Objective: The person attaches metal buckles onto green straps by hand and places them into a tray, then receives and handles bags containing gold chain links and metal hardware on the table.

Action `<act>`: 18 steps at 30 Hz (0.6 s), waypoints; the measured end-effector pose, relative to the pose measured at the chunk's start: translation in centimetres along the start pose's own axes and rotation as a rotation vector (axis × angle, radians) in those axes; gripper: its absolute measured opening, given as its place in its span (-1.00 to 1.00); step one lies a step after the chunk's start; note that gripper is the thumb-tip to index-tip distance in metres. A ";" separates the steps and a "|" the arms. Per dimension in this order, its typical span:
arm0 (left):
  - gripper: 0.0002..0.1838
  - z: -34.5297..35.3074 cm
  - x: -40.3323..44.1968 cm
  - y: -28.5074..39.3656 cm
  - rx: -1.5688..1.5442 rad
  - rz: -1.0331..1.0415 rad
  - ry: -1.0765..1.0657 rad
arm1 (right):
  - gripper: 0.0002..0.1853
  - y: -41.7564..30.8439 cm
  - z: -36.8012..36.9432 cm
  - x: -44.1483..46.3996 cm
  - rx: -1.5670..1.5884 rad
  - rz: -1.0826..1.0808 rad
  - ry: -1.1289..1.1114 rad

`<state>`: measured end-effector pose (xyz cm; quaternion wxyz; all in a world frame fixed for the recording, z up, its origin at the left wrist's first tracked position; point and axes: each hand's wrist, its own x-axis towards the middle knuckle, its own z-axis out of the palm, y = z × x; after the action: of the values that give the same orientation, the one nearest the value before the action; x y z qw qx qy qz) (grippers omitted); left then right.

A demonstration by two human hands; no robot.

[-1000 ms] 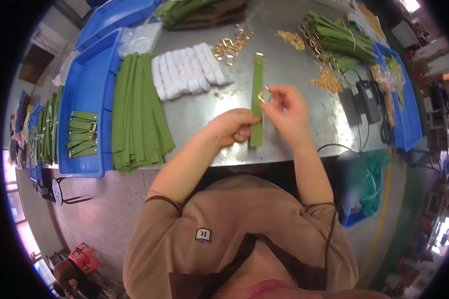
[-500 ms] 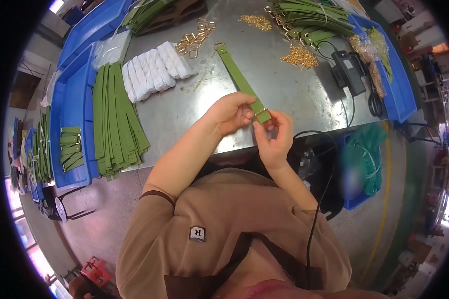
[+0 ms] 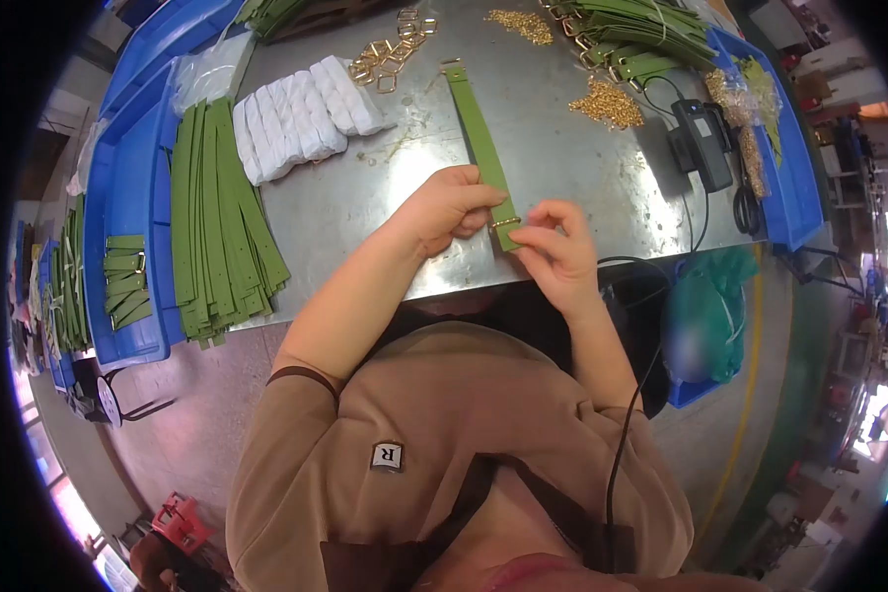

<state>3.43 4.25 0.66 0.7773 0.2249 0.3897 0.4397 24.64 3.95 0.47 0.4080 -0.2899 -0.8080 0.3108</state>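
Head view: left fingers (image 3: 481, 195) pinch a green strap (image 3: 476, 128); right fingers (image 3: 536, 238) touch its end, grip unclear.

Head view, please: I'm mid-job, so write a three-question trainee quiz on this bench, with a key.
1. Fill in: the person's ____ hand is nearer the near end of the held green strap.
2. True or false: that strap carries only one gold ring.
3. Between the green strap pile and the loose gold rings lies: (a) a black adapter, (b) a white bundle, (c) a red stool?

Key: 1. right hand; 2. false, one sits by each end; 3. b.
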 end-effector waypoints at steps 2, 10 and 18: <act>-0.92 0.1 -0.1 -0.1 0.066 0.008 0.033 | -0.77 0.5 -0.1 0.5 0.138 0.095 -0.044; -0.89 0.2 0.0 -0.7 0.157 0.076 0.102 | -0.90 0.3 1.2 1.3 0.751 0.541 0.019; -0.87 0.1 -0.2 -0.8 0.037 0.033 0.089 | -0.89 0.6 2.4 1.7 0.536 0.619 0.093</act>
<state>3.85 3.65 0.20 0.7474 0.2259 0.4282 0.4550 21.89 4.96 -0.30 0.3926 -0.4165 -0.5537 0.6049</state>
